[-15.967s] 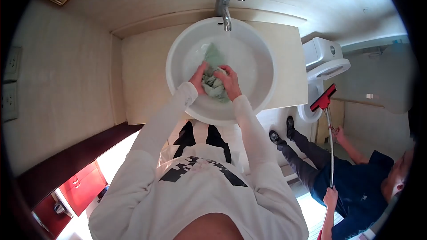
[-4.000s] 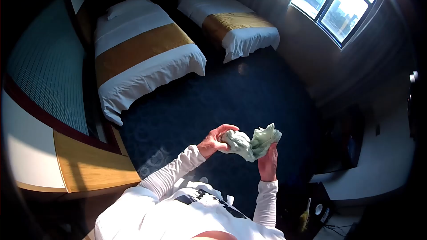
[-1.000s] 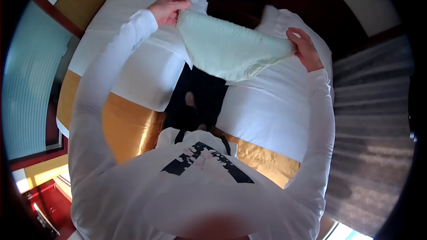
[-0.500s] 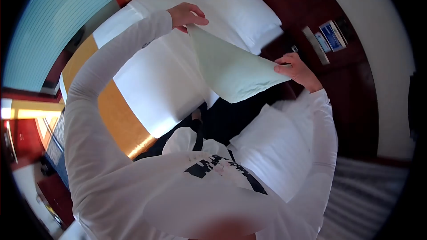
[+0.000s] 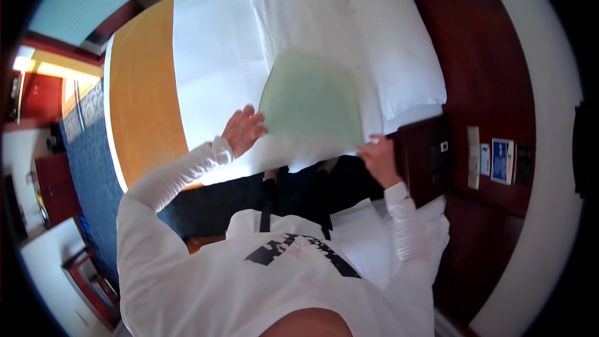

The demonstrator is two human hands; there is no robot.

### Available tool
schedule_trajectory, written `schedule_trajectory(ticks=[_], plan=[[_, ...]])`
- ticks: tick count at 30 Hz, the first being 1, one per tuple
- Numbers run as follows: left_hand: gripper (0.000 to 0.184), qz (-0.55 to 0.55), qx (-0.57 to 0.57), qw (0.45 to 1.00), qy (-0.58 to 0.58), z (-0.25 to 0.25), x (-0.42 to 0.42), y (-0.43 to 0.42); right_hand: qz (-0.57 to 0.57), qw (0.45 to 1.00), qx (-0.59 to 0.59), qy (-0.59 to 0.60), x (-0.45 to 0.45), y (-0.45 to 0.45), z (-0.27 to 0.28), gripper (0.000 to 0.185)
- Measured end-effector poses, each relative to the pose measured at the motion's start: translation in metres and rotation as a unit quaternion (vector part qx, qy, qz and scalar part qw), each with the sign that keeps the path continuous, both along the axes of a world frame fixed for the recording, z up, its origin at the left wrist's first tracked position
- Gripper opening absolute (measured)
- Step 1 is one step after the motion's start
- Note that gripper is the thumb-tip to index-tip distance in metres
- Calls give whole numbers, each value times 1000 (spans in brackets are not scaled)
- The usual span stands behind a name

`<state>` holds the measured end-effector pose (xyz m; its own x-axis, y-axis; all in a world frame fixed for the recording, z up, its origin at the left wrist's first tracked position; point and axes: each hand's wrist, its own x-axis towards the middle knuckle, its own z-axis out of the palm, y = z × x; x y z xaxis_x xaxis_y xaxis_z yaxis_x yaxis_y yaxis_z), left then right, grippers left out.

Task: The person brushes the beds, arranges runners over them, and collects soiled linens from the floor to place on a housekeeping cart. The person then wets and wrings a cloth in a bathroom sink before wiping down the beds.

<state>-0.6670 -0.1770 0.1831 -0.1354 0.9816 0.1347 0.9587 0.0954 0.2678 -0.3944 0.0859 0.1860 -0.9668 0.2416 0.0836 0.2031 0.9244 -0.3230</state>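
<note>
A thin pale green cloth point(image 5: 312, 97) is spread out in front of me over the white bed, blurred by motion. My left hand point(image 5: 245, 130) is closed at its near left corner. With thumb and fingers pinched, my right hand point(image 5: 379, 157) has the near right corner. The cloth's far edge lies over or just above the white bedding point(image 5: 218, 56); I cannot tell whether it touches.
White pillows point(image 5: 405, 50) lie at the bed's right end, and an orange bed runner point(image 5: 146, 93) crosses the left. A dark red nightstand point(image 5: 424, 150) stands by my right hand. More white bedding point(image 5: 362, 237) is close to my body. Patterned blue carpet point(image 5: 93, 162) covers the floor.
Both hands have come lower and nearer my body, the left most of all. The cloth has gone from hanging slack between them to spread flat over the bed. My view has turned.
</note>
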Motion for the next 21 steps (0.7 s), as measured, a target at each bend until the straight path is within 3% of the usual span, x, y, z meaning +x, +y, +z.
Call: schedule_trajectory(ticks=[3,5,9,10,12,13,17,18,19,21], plan=[[7,36,-80,995,-56,-67,22,-11,38,987,-124,-91,15,5,-75,12],[7,64,-132,983,-113,-104,36,-3,65,980,-135,-134,15,15,-114,11],[9,163,-171,970,-64,-153,15,37,79,971,-156,-161,-25,65,-175,12],[15,228,-146,961,-59,-163,4,50,53,970,-168,-169,-46,79,-184,13],[74,316,-176,930,-61,-157,-19,86,37,982,-168,-74,-87,98,-197,25],[79,326,-169,928,-59,-164,-29,99,48,979,-190,-48,-107,105,-200,33],[81,156,-209,959,-113,-198,-50,148,84,961,-261,-29,-162,113,-252,54],[84,113,-244,959,-91,-204,-51,157,85,965,-242,-44,-165,108,-263,60],[88,83,-224,971,-13,-255,-51,147,87,971,-218,-50,-173,101,-271,67],[88,95,-241,964,62,-259,-49,156,56,983,-163,-59,-170,82,-272,75]])
